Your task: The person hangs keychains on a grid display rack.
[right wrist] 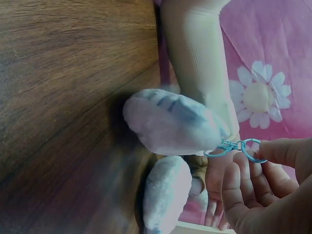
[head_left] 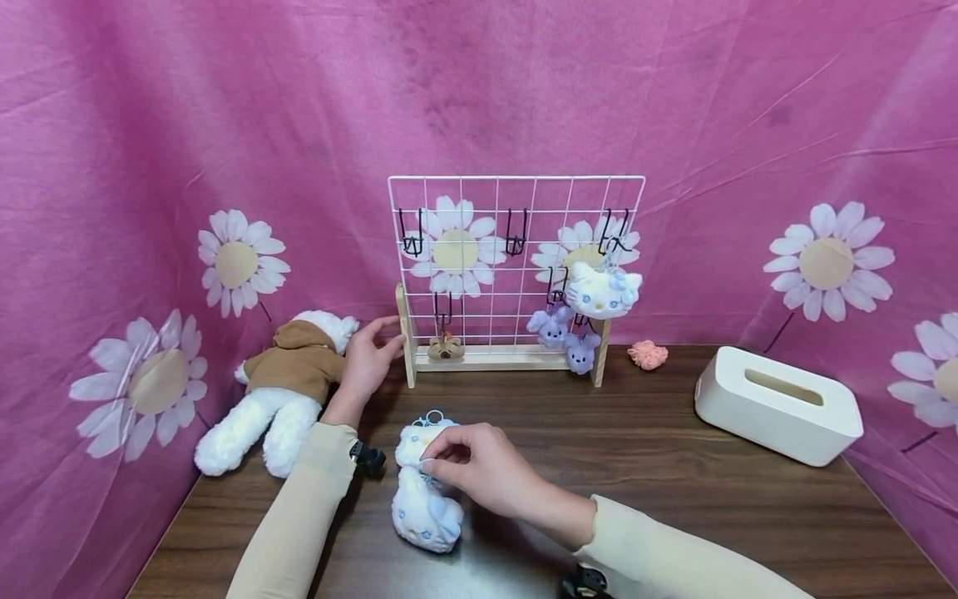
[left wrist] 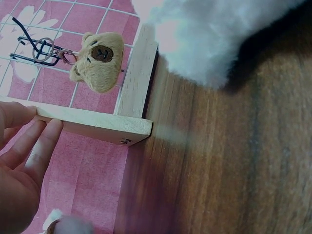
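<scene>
My right hand (head_left: 482,470) pinches the light blue key ring (right wrist: 254,151) of a white cat-head plush charm (head_left: 422,516). In the right wrist view that charm (right wrist: 168,124) is tilted, with its clasp between it and my fingers. Just beyond it lies a second white cat-head plush charm (head_left: 412,445), with a blue ring at its top. My left hand (head_left: 367,362) touches the left wooden post (head_left: 407,341) of a white wire grid rack (head_left: 516,177). Its fairly straight fingertips meet the post edge (left wrist: 97,118) in the left wrist view.
Black hooks (head_left: 515,243) sit on the grid. A brown bear-head charm (head_left: 446,348), purple bunny charms (head_left: 552,326) and a white cat-head charm (head_left: 604,291) hang there. A clothed white plush toy (head_left: 288,374) lies left. A pink fluffy piece (head_left: 648,355) and white tissue box (head_left: 778,416) stand right.
</scene>
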`<action>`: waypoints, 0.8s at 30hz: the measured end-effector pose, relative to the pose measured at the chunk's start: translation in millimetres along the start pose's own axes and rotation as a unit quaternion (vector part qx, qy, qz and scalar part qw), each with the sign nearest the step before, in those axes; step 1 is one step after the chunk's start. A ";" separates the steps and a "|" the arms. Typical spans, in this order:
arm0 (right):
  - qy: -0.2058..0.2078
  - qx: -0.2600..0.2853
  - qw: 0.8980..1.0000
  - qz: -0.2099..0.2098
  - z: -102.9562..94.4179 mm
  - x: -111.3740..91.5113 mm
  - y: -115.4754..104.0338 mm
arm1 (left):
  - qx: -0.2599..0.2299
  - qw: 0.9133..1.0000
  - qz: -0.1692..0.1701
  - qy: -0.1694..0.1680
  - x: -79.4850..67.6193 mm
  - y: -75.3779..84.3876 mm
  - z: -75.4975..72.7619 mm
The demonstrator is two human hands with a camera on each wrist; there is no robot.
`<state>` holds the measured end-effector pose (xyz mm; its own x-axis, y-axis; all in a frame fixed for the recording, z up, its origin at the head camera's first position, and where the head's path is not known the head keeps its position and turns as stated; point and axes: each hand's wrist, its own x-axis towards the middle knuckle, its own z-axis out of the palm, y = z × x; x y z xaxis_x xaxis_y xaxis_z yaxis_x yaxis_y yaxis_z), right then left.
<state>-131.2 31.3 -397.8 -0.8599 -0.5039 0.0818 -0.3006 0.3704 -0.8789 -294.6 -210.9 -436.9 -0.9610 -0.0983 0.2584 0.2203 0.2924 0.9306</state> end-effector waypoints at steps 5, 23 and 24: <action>0.000 0.004 1.000 -0.007 -5.0 0.1 -2.3 | -0.003 1.000 0.001 0.000 0.2 -0.8 0.5; 0.023 0.004 1.000 -0.006 -44.2 -3.1 -9.4 | 0.004 1.000 -0.008 -0.003 0.8 -2.9 -0.9; 0.027 0.002 1.000 -0.009 -47.7 -3.3 -10.0 | 0.004 1.000 -0.007 -0.002 1.0 -2.6 -0.9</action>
<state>-145.1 66.5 -366.8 -0.8754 -0.4673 0.1239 -0.3159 0.3588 -0.8784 -295.9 -212.6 -438.8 -0.9648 -0.0985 0.2438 0.2052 0.2977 0.9323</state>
